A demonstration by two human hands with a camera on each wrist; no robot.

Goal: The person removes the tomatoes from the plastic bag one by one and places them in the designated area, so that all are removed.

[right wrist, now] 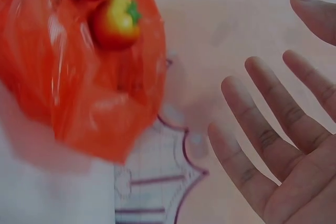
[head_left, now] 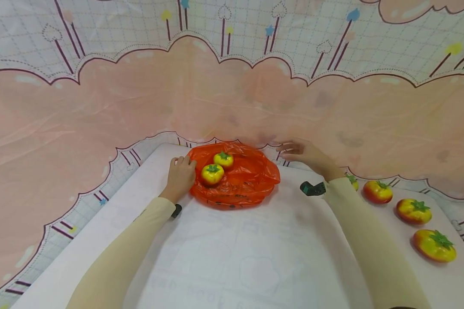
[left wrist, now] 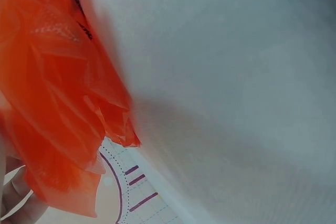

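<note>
A red plastic bag point(head_left: 247, 171) lies spread on the white table, with dark print along its near side. Two yellow-red, tomato-like fruits with green leafy tops rest on it: one nearer point(head_left: 212, 174), one farther back point(head_left: 223, 159). At the bag's left edge, my left hand point(head_left: 180, 176) grips the plastic with curled fingers; in the left wrist view the bag point(left wrist: 52, 87) partly hides those fingers. My right hand point(head_left: 299, 152) hovers to the right of the bag, apart from it. Its fingers are spread and hold nothing in the right wrist view, where the palm point(right wrist: 310, 187) shows.
Several more of these fruits stand in a row along the table's right side, from one partly behind my right sleeve point(head_left: 352, 182) to the nearest fruit point(head_left: 434, 246). A pink patterned cloth point(head_left: 232, 103) hangs behind the white table point(head_left: 232, 249). Each wrist carries a small dark device point(head_left: 312, 189).
</note>
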